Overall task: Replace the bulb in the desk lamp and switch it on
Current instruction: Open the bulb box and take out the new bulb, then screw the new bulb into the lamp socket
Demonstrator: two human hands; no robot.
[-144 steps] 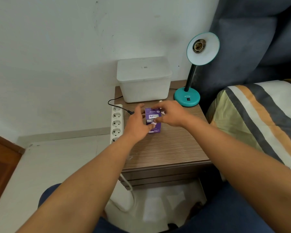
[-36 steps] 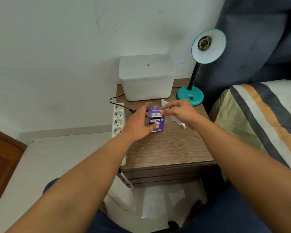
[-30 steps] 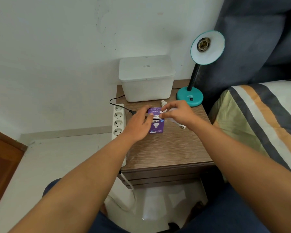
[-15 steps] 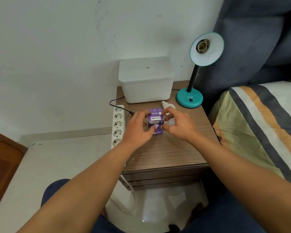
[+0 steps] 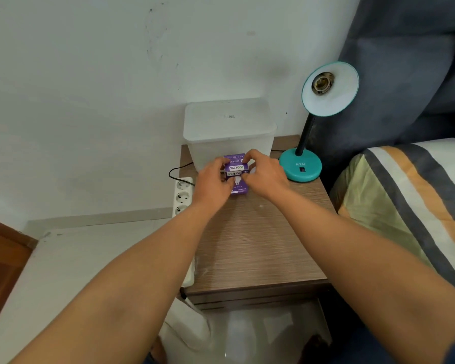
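Observation:
A small purple bulb box (image 5: 236, 177) stands on the wooden nightstand (image 5: 258, 248), just in front of a white container. My left hand (image 5: 212, 183) grips its left side and my right hand (image 5: 263, 177) grips its right side, with the fingertips of both at the box's top flap. The teal desk lamp (image 5: 300, 166) stands at the back right. Its shade (image 5: 336, 98) faces me and the socket (image 5: 322, 83) holds no bulb. A loose white bulb (image 5: 251, 170) lies behind my right hand, mostly hidden.
A lidded white plastic container (image 5: 229, 127) stands against the wall behind the box. A white power strip (image 5: 182, 198) with a black cable plugged in hangs at the nightstand's left edge. A striped bed (image 5: 410, 195) borders the right side.
Both hands have closed in on the purple box and shifted it a little toward the white container. The loose bulb, earlier visible beside my right hand, is now mostly covered.

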